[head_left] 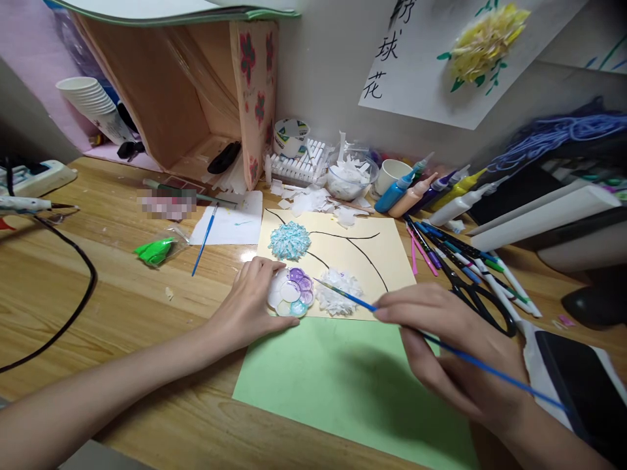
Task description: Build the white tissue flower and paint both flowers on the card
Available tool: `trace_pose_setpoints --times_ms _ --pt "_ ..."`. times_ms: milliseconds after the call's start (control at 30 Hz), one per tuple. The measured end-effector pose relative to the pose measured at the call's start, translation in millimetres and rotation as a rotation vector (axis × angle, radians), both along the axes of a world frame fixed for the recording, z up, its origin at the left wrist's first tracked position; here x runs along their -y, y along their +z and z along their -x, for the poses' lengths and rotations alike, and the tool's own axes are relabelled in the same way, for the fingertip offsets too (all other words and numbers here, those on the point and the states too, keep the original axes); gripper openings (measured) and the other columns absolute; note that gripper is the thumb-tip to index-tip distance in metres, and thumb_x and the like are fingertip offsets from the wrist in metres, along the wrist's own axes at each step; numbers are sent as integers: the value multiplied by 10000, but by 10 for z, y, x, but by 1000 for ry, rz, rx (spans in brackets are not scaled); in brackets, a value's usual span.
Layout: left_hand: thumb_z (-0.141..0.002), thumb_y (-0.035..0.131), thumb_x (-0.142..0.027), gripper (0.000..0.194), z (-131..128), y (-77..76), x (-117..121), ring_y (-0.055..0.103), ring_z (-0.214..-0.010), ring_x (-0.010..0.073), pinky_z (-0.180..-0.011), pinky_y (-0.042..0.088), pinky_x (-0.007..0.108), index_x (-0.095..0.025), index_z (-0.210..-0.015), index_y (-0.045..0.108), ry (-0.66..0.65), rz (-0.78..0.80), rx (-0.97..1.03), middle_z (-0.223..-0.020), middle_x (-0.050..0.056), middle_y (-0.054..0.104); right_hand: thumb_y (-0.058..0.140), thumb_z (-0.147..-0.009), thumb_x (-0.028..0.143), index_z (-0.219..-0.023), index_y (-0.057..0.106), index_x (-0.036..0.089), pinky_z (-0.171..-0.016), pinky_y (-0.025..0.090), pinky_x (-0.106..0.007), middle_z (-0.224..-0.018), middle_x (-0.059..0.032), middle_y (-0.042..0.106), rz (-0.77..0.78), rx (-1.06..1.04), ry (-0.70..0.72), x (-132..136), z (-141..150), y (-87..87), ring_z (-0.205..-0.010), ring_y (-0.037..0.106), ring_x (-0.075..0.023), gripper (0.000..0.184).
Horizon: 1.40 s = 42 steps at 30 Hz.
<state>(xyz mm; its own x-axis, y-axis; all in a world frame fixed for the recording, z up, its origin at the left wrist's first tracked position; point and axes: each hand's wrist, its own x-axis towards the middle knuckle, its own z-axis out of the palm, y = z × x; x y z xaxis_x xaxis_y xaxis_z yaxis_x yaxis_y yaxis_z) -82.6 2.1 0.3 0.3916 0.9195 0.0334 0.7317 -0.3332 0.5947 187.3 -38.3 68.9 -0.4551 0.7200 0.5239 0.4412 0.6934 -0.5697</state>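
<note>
A varnished wooden table with pale brown grain carries everything. On its near part lies a light green paper sheet, meeting the lower edge of a cream paper sheet. A slim blue-handled paintbrush rests partly on a small white paper piece, partly on the wood, near a bright green lump in clear plastic. At left, a black cable curves across the surface near a white power strip. An open, peach-coloured box with painted flowers stands at the back. Coloured plastic squeeze bottles and scattered slim pens occupy the right.
</note>
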Motion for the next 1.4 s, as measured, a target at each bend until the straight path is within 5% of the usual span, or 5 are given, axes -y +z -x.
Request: trace_pose_setpoints --times_ms 133,1400 --pt "-685 717 -427 706 -3 37 13 473 -1150 282 -952 432 439 -230 -1253 349 -15 11 60 -1222 93 475 485 -828 48 -1015 592 208 -706 534 -305 -862 -59 664 9 -15 17 -303 229 -21 -826 635 -177 268" --pt "-698 727 -363 710 -32 157 35 485 -1130 243 -963 447 386 -194 -1270 343 16 -68 113 -1211 100 483 486 -819 16 -985 565 160 -705 504 -281 -846 -63 648 -25 102 64 -297 232 -136 -809 602 -148 234"
